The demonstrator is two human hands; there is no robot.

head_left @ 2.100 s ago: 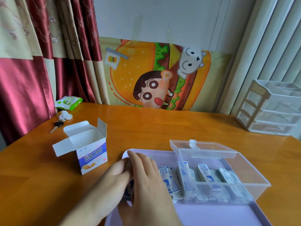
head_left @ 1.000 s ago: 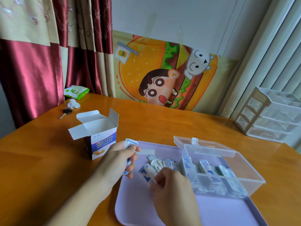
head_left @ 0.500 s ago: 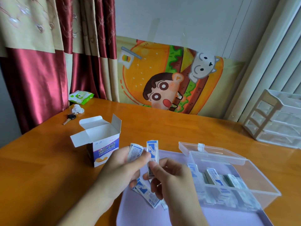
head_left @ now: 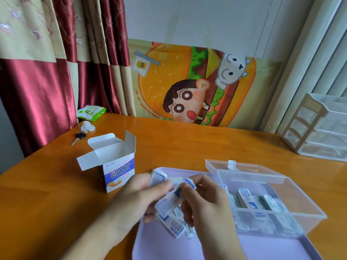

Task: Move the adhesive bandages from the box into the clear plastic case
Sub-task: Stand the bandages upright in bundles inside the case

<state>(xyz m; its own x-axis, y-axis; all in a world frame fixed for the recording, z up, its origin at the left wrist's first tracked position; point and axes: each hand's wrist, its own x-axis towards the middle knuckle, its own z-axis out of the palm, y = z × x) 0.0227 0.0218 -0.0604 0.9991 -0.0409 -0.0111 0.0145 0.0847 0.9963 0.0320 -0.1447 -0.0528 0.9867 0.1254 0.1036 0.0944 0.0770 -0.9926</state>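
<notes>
The bandage box (head_left: 114, 166) stands open on the wooden table, left of a lilac tray (head_left: 262, 246). The clear plastic case (head_left: 304, 209) sits on the tray's right side with its lid folded back; several wrapped bandages (head_left: 246, 199) stand inside it. My left hand (head_left: 139, 196) grips a small stack of bandages (head_left: 156, 177) above the tray. My right hand (head_left: 204, 201) pinches one bandage (head_left: 169, 201) that slants down toward the left hand. More loose bandages (head_left: 172, 224) lie on the tray below both hands.
A white drawer unit (head_left: 319, 128) stands at the table's right edge. A key (head_left: 78, 137), crumpled paper (head_left: 88, 126) and a green wipes pack (head_left: 90, 112) lie at the back left near the red curtain. A cartoon cloth (head_left: 187, 83) hangs behind.
Both hands rose off the tray with bandages. The single bandage in my right hand went from upright to slanted, its lower end now against the left hand's stack.
</notes>
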